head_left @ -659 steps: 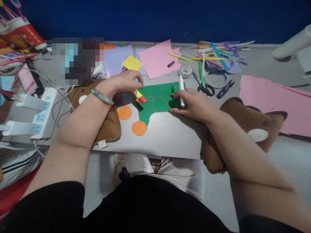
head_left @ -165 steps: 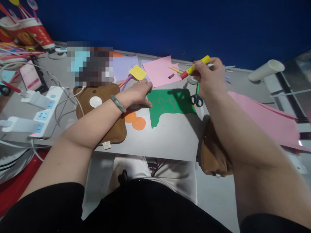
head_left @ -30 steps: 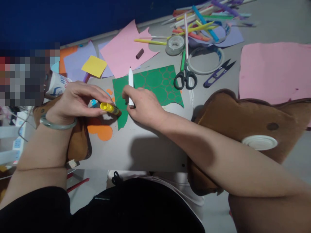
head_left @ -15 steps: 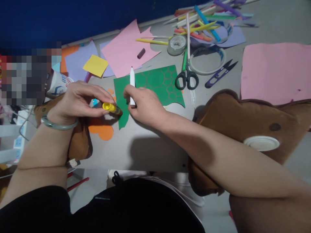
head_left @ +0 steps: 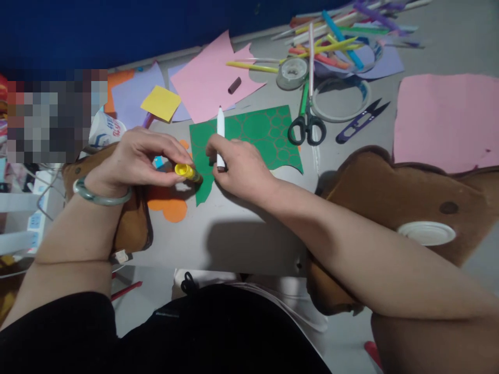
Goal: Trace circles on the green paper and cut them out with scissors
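My left hand, with a bracelet at the wrist, pinches a short yellow tube between thumb and fingers; its near end looks hollow, and its far end touches or hovers over the green paper. In my right hand is a white marker, its dark tip pointing up and away from me. Both hands are at the left part of the green paper, which carries brown rounded outlines. A brown marker cap lies on the torn pink paper behind it.
Black-handled scissors, purple thread snips and tape rolls lie right of the green paper. Beyond is a heap of coloured strips. Brown cushions flank the table, a white lid on the right one. Orange paper lies left.
The whole view has shifted slightly, so things appear a little farther right. Both hands keep the same grips, and no object has visibly moved on the table.
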